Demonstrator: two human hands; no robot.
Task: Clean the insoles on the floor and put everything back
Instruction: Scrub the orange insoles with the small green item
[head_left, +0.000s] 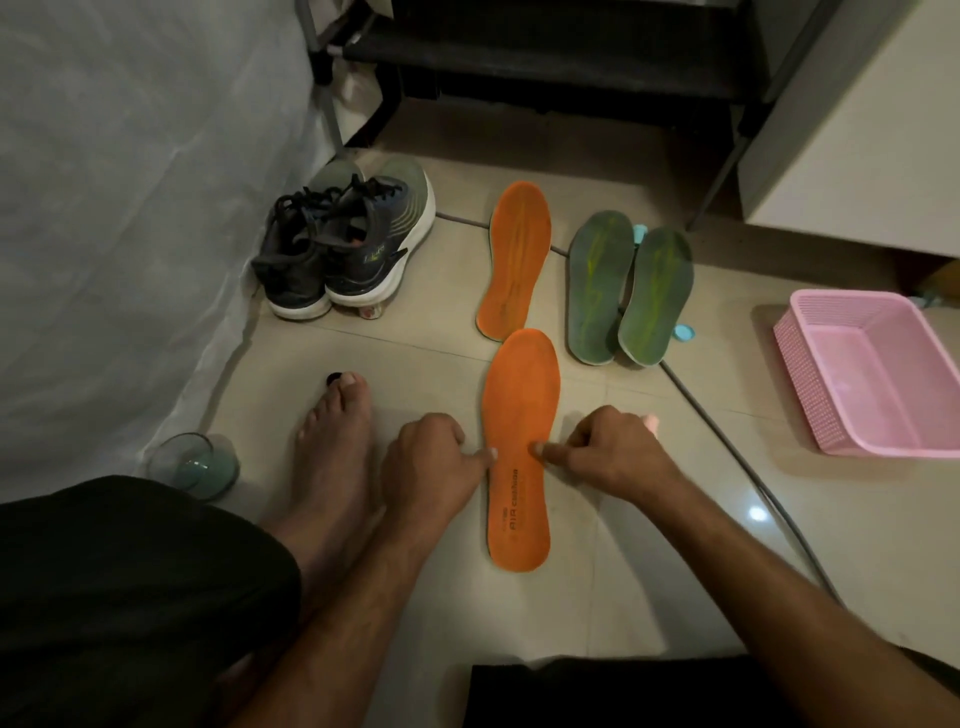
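Near insole: my orange foam insole with dark printed lettering (521, 457) lies flat on the beige floor tiles (415, 353), heel end toward me, toe end pointing away.
Left hand: my left hand (431, 462) sits at the insole's left edge, fingers curled under, one fingertip (489, 453) extended and touching that edge; I see nothing gripped.
Right hand: my right hand (605, 452) comes in from the right, fingers curled, one fingertip (540, 450) pressing on the orange surface; whether anything sits inside the curl I cannot tell.
Far insole: second plain orange insole (514, 257) lies beyond the first, its heel just beside the near one's toe.
Green pair: two dark green insoles with yellow-green streaks (628, 288) lie side by side, touching, right of the far orange one.
Shoes: pair of dark grey and green laced trainers with white soles (343, 244) stands to the left by the pale sheet.
Basket: pink perforated plastic basket (872, 371) rests on the tiles at far right.
Glass: clear tumbler (195, 465) stands beside my bare left foot (332, 447).
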